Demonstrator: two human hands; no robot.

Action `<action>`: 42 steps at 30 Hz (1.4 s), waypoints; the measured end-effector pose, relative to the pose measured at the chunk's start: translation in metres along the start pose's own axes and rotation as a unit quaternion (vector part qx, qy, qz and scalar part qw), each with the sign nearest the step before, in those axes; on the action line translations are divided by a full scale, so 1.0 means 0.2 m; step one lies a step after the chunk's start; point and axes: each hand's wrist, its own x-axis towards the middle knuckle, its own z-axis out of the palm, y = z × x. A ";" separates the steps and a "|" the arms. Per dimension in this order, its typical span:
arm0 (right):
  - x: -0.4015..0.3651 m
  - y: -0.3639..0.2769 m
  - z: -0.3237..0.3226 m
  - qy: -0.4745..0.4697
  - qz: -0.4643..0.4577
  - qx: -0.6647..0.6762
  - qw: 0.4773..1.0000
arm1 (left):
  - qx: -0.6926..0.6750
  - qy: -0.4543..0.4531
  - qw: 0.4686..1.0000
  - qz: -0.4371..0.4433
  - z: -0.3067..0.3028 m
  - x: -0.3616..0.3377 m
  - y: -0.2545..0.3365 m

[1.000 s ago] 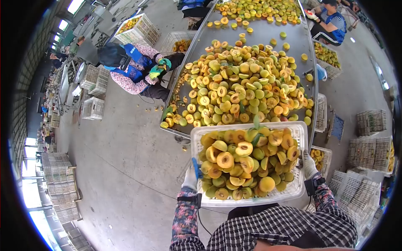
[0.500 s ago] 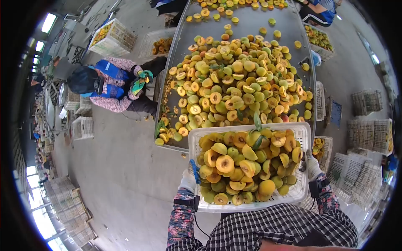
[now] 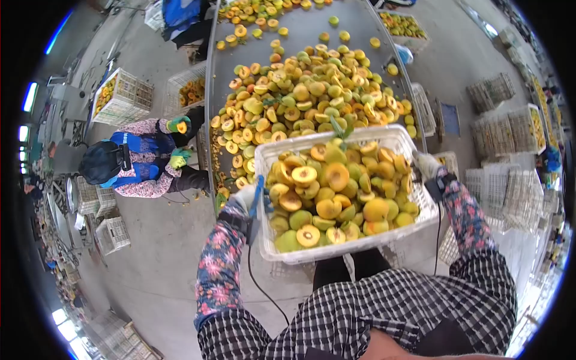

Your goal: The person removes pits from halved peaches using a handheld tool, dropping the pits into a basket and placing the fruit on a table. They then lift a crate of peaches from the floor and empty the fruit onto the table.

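Both my gloved hands carry a white plastic crate piled with halved yellow peaches. My left hand, in a white glove with a blue strip at the fingers, is closed on the crate's left end. At the opposite end, my right hand grips the rim; its fingertips are partly hidden. The crate sits slightly askew in front of my body, over the near edge of a metal table. A large heap of peach halves covers that table. One leafy sprig sticks up at the crate's far rim.
On the left, a co-worker in a blue apron and green gloves sits beside the table. Fruit-filled crates stand behind them. Stacked white crates line the right side. Another person is partly visible at the top.
My hands and the crate have shifted up and left in view, and the crate is more tilted. My legs now show below it. The co-worker's hands have moved apart.
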 end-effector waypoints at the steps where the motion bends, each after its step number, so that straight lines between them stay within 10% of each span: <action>1: -0.04 -0.02 0.04 0.017 -0.015 0.002 1.000 | 0.024 -0.018 1.000 0.010 -0.01 -0.01 0.01; 6: -0.08 0.01 0.05 0.012 0.034 0.013 0.999 | -0.074 -0.102 0.949 0.290 -0.17 -0.39 -0.49; 9: -0.06 0.05 0.09 0.038 0.039 0.017 0.998 | -0.220 0.203 0.934 0.196 -0.12 -0.45 -1.32; 13: 0.08 0.16 0.00 0.023 -0.089 -0.065 0.994 | -0.204 0.185 0.957 0.088 0.29 -0.48 -1.68; 25: 0.06 0.21 -0.06 -0.053 -0.146 0.024 0.988 | -0.143 0.128 0.981 0.023 0.56 -0.40 -1.78; 31: -0.12 0.54 -0.42 -0.096 -0.129 -0.180 0.970 | -0.106 0.121 0.987 0.024 0.60 -0.46 -1.80; 42: -0.34 0.69 -0.25 0.165 -0.227 -0.276 0.919 | 0.097 0.079 0.987 0.098 0.51 -0.54 -1.66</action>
